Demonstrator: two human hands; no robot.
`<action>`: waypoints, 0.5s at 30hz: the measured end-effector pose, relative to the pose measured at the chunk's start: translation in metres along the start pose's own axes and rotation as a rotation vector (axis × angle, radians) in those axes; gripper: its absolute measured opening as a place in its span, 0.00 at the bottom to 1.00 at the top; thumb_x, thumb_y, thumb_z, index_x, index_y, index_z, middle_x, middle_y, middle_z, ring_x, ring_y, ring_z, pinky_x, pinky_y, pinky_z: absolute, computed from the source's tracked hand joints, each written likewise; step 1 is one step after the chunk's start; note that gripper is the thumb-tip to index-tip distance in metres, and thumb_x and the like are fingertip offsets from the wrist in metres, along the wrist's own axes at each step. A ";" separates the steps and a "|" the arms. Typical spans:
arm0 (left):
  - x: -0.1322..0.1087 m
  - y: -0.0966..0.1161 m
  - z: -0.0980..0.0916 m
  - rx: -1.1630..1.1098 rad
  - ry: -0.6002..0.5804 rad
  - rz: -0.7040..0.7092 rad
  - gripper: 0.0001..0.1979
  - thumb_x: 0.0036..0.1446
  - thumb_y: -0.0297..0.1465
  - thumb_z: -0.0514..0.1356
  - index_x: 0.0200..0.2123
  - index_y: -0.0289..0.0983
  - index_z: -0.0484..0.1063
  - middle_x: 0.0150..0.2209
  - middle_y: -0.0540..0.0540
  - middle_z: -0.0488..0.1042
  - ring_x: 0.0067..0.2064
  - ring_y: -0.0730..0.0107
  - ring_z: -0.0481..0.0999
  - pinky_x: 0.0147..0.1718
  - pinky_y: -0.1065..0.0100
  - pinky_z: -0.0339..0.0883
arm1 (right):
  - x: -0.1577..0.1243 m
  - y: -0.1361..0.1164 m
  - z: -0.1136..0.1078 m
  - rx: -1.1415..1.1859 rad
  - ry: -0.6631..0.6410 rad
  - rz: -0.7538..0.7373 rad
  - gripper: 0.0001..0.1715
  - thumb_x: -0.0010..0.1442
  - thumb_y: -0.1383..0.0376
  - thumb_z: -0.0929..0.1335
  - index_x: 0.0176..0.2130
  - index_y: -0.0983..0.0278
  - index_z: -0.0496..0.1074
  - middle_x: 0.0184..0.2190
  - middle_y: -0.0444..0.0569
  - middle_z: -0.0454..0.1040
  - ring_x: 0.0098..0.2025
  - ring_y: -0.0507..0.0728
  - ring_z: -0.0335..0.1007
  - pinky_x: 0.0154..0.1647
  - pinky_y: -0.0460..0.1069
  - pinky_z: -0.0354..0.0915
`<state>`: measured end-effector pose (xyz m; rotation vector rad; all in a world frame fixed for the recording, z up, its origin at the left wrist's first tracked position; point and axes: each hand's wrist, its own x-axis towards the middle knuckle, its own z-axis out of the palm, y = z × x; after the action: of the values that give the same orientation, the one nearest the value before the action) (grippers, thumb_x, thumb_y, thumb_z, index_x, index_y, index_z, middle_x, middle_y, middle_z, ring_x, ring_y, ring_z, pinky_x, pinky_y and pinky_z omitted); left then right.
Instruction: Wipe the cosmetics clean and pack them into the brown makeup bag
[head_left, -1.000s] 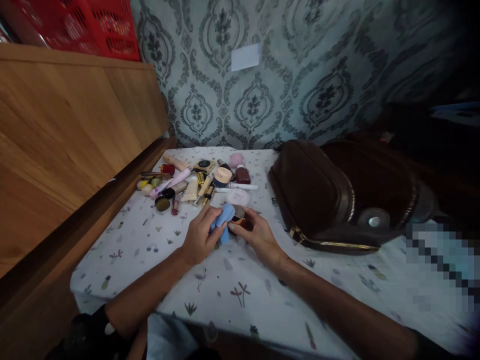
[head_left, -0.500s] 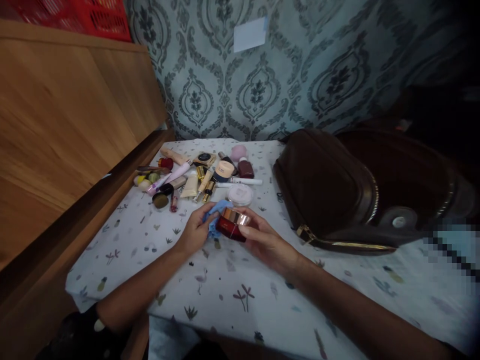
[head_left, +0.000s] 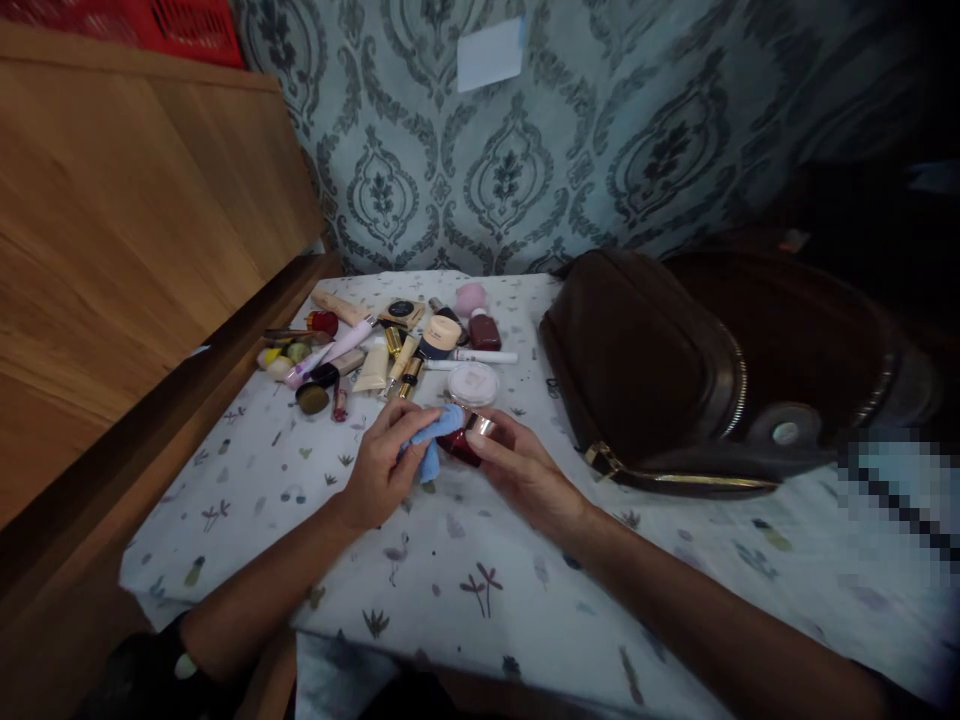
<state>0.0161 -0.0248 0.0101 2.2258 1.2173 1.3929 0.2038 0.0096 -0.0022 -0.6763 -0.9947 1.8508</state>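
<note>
My left hand (head_left: 381, 463) is closed on a small blue cloth (head_left: 430, 440) and presses it against a dark red jar with a gold lid (head_left: 466, 438). My right hand (head_left: 523, 470) grips that jar from the right side, just above the table's patterned white cloth (head_left: 480, 580). Directly behind the jar lies a round white compact (head_left: 472, 383).
Several cosmetics (head_left: 375, 350), tubes, bottles, lipsticks and sponges, lie scattered at the back left of the table. An open brown bag (head_left: 675, 370) lies on the right. A wooden cabinet (head_left: 112, 260) stands along the left edge. Patterned wallpaper (head_left: 525, 150) rises behind.
The blue cloth has moved back over the top of the jar after sitting on its left side half a second ago. Both hands stay on the jar.
</note>
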 end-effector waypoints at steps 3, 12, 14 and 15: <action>-0.003 -0.001 -0.003 0.048 -0.055 0.100 0.14 0.68 0.28 0.52 0.53 0.39 0.72 0.43 0.43 0.69 0.43 0.67 0.71 0.41 0.66 0.69 | 0.000 -0.003 0.000 0.037 0.020 0.016 0.21 0.48 0.56 0.78 0.39 0.62 0.75 0.40 0.49 0.78 0.47 0.60 0.73 0.55 0.58 0.68; 0.000 -0.010 -0.004 -0.011 -0.020 -0.003 0.12 0.68 0.30 0.53 0.50 0.39 0.72 0.43 0.43 0.72 0.45 0.64 0.73 0.46 0.63 0.69 | -0.001 -0.007 -0.005 0.091 -0.142 0.209 0.27 0.54 0.48 0.74 0.48 0.60 0.75 0.43 0.52 0.81 0.43 0.61 0.79 0.49 0.57 0.71; 0.001 -0.011 -0.002 -0.053 -0.016 -0.047 0.11 0.68 0.31 0.54 0.50 0.39 0.73 0.44 0.43 0.74 0.47 0.63 0.73 0.48 0.61 0.68 | -0.002 -0.007 -0.004 0.079 -0.157 0.220 0.28 0.53 0.47 0.74 0.47 0.60 0.75 0.41 0.51 0.81 0.40 0.59 0.79 0.44 0.54 0.71; 0.001 -0.011 -0.001 -0.066 -0.011 -0.066 0.11 0.67 0.31 0.54 0.49 0.39 0.73 0.45 0.43 0.74 0.48 0.62 0.73 0.48 0.61 0.68 | -0.002 -0.007 -0.004 0.073 -0.150 0.213 0.29 0.52 0.46 0.74 0.46 0.60 0.75 0.41 0.51 0.81 0.38 0.59 0.78 0.41 0.53 0.71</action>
<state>0.0098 -0.0174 0.0043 2.1270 1.2123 1.3730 0.2111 0.0107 0.0018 -0.6265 -0.9762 2.1397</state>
